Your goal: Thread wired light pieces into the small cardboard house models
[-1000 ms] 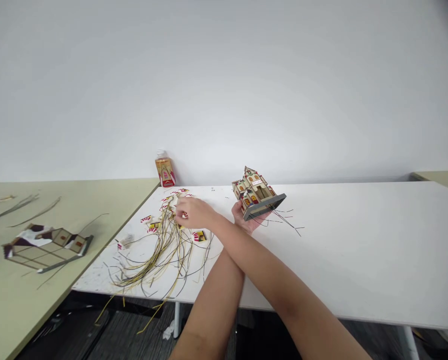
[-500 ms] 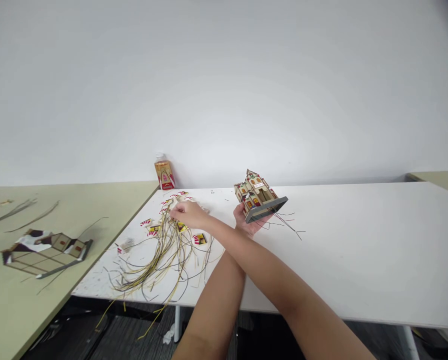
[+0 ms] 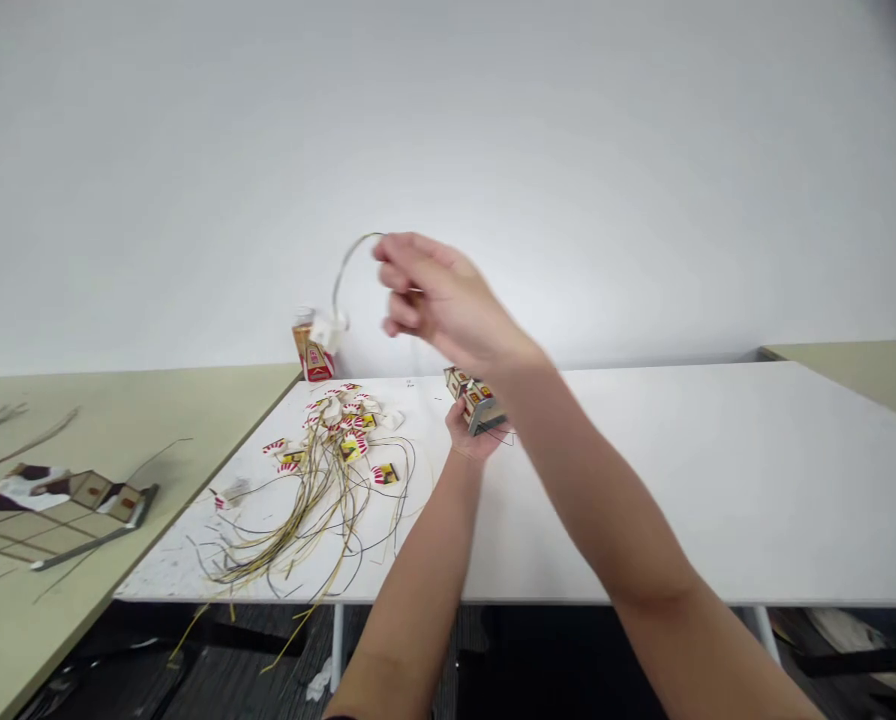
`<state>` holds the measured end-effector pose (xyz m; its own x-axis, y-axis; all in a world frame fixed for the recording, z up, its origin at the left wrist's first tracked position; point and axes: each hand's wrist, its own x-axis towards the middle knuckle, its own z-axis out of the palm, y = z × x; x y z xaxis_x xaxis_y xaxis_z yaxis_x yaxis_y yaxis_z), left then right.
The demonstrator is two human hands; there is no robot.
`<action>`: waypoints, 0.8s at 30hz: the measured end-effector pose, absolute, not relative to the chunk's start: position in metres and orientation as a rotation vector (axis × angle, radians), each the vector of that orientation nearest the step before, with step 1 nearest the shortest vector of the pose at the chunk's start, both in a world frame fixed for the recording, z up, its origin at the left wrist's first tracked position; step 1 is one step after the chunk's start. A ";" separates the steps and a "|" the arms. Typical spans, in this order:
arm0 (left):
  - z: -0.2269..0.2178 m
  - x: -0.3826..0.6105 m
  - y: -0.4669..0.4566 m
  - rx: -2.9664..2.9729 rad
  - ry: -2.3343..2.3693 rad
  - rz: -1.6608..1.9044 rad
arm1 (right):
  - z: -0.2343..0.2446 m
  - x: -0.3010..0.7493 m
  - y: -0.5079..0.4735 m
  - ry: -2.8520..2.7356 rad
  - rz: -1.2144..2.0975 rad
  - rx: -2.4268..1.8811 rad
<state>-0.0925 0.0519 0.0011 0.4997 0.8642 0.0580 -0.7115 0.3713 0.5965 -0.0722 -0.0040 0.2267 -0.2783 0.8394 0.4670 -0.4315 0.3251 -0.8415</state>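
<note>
My right hand (image 3: 437,300) is raised above the white table (image 3: 643,480), fingers pinched on a thin wire (image 3: 347,262) that arcs left and ends in a small white piece (image 3: 328,330). My left hand (image 3: 469,438) holds a small model house (image 3: 472,398) just above the table; my right forearm hides most of it. A pile of long thin wires with small red, white and yellow pieces (image 3: 328,470) lies on the table to the left of my hands.
A small orange bottle (image 3: 309,350) stands at the wall behind the pile. On the beige table (image 3: 80,580) to the left lies a flattened model building (image 3: 58,500) and a few loose wires. Another beige table edge (image 3: 853,355) shows at the far right.
My right hand has risen from the wire pile, lifting one wire with a white piece on its end. My left hand with the house shifted slightly left and lower in view.
</note>
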 end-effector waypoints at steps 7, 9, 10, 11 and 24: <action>-0.002 -0.084 0.055 0.637 0.019 0.918 | 0.198 0.086 -0.058 -1.494 0.944 -1.185; -0.002 -0.083 0.056 0.653 0.045 0.873 | 0.190 0.117 -0.067 -1.489 0.828 -1.436; -0.002 -0.082 0.056 0.661 0.061 0.851 | 0.187 0.129 -0.071 -1.478 0.773 -1.540; -0.002 -0.081 0.056 0.667 0.078 0.829 | 0.186 0.138 -0.074 -1.467 0.725 -1.622; 0.003 -0.065 0.044 0.580 0.172 0.789 | 0.184 0.164 -0.049 -1.239 0.591 -1.332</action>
<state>-0.0651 0.0438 0.0028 0.6997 0.7114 0.0660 -0.6198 0.5584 0.5514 0.1639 -0.0494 0.1836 0.3118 0.8934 0.3233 0.3113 0.2254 -0.9232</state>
